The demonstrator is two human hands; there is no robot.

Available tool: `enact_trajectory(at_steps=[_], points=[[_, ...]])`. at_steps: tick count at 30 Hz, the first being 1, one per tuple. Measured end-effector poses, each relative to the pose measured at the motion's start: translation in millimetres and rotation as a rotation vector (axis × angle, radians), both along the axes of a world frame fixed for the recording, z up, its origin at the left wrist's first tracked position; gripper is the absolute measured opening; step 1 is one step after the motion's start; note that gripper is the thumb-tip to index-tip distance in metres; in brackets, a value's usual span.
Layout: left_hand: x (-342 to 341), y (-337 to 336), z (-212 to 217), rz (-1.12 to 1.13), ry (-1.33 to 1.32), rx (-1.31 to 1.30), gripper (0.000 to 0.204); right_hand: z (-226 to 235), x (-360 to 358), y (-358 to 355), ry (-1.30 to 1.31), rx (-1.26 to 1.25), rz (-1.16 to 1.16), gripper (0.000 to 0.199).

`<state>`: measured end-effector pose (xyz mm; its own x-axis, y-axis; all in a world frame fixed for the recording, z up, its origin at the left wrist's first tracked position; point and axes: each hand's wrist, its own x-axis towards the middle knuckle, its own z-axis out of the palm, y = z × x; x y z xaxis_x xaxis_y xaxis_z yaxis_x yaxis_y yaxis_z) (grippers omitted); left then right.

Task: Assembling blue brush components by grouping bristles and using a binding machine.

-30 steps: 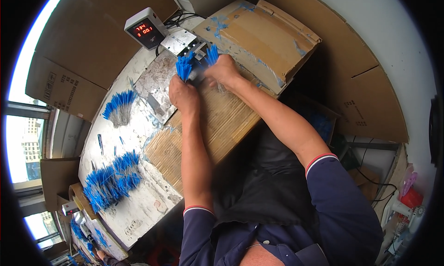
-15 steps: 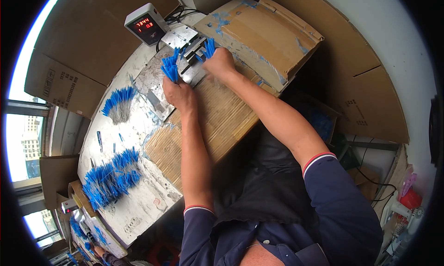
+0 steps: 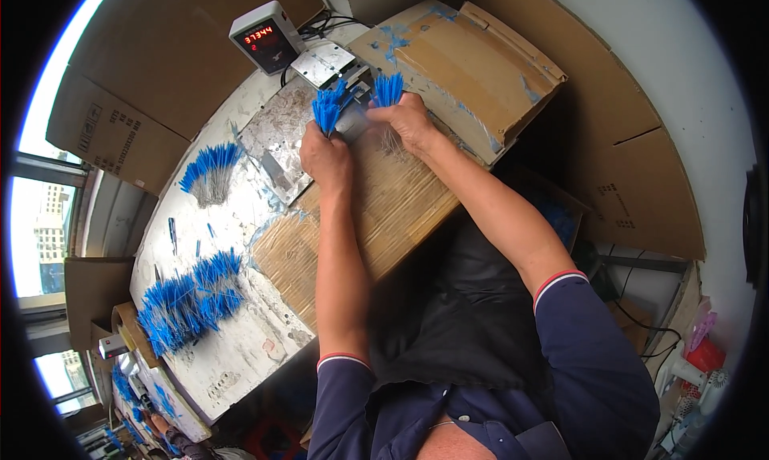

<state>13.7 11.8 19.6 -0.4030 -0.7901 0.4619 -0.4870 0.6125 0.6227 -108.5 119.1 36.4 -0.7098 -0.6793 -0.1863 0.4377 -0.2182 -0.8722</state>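
From the head view, I see both forearms stretched forward over the worn brown cardboard sheet (image 3: 376, 212) that covers the near part of the bench. My left hand (image 3: 326, 157) is fisted around a bunch of blue-tipped thin wires (image 3: 328, 109), their blue ends fanned upward just short of the small grey metal press block (image 3: 324, 62). My right hand (image 3: 410, 122) is curled closed on a second blue-tipped wire bunch (image 3: 389, 88), held just right of that block, with pale wire tails trailing under the palm. The two hands sit near each other, apart, at the cardboard sheet's far edge. Behind the block stands a grey counter box with a red digit display (image 3: 267, 37). To the block's right lies a stack of flat cardboard pieces (image 3: 481, 60). Left of the cardboard sheet, the white scuffed benchtop (image 3: 232, 348) holds loose heaps of blue-tipped wires (image 3: 188, 304), with bare surface between them.
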Motion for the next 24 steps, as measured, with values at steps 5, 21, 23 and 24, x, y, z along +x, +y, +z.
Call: enact_trajectory(at_steps=[5, 21, 23, 24], points=[[-1, 1, 0, 0.005, -0.02, -0.015, 0.013, -3, 5, 7, 0.104, 0.011, 0.066, 0.036], [2, -1, -1, 0.114, 0.096, 0.011, 0.011, 20, 22, 6, 0.296, -0.055, -0.318, 0.018], [2, -1, -1, 0.108, 0.089, -0.013, 0.011, 20, 22, 7, 0.321, -0.091, -0.288, 0.018], [2, -2, -3, 0.119, 0.094, -0.011, 0.011, 18, 20, 8, 0.192, -0.116, -0.229, 0.019]])
